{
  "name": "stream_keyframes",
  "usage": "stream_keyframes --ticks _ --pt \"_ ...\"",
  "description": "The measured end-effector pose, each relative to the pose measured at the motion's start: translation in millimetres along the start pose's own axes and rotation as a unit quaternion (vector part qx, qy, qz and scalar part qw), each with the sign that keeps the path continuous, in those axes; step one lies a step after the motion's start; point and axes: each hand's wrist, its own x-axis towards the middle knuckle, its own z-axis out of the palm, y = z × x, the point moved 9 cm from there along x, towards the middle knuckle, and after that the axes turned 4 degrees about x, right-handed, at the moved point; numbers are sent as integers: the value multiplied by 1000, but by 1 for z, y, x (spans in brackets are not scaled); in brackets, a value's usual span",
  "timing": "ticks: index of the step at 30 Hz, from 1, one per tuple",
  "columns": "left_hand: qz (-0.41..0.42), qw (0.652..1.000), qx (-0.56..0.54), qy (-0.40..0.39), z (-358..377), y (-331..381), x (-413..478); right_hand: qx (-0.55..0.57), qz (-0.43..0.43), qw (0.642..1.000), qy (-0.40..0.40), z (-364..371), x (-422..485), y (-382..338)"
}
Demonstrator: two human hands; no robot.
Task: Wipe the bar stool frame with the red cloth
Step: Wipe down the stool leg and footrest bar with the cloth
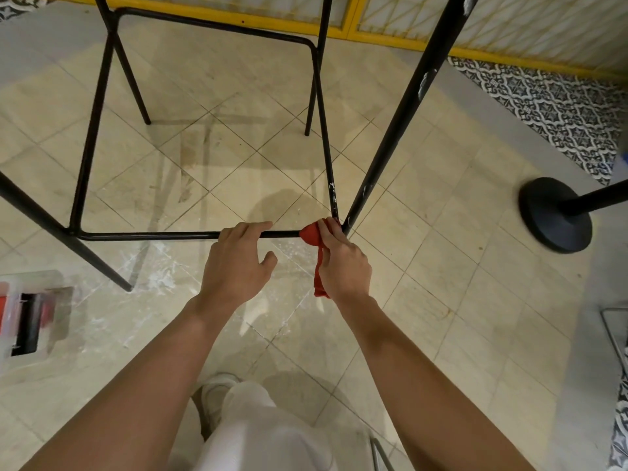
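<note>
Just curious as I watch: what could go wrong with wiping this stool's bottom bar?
The red cloth is bunched at the corner where the crossbar meets a leg, so it could snag there. Paint is chipped on that leg, and rubbing may flake more off. The left hand only hooks the crossbar, so a hard pull by the right hand might jerk it sideways.

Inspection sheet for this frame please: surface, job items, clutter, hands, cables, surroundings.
Surface: beige tiled floor, white dusty streaks near the stool.
Job's things: black bar stool frame standing on the floor, paint chipped on its legs; red cloth bunched on the lower rail by the corner.
Clutter: clear plastic box at left; black round stand base at right.
Grippers: left hand grips the lower rail; right hand pinches the red cloth against it.
Cables: nothing seen.
Surroundings: yellow-framed partition, patterned tiles behind.
</note>
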Motion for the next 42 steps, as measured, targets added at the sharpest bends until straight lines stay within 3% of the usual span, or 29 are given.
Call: stream_keyframes --ticks 7,29,34,38,42 --pt "6 1000 -5 9 -2 1 -1 17 2 1000 22 -2 -11 8" --pt "32 999 -35 -8 1 18 -15 9 34 997 -66 0 7 -5" --pt "32 997 -65 -41 17 33 -13 41 -6 996 -84 -3 -3 -10" --pt "-48 985 -121 -112 42 42 -18 113 -28 991 -73 -15 -11 -21" --pt "-186 920 -310 -149 57 43 -13 127 -104 985 -56 -27 -12 -34"
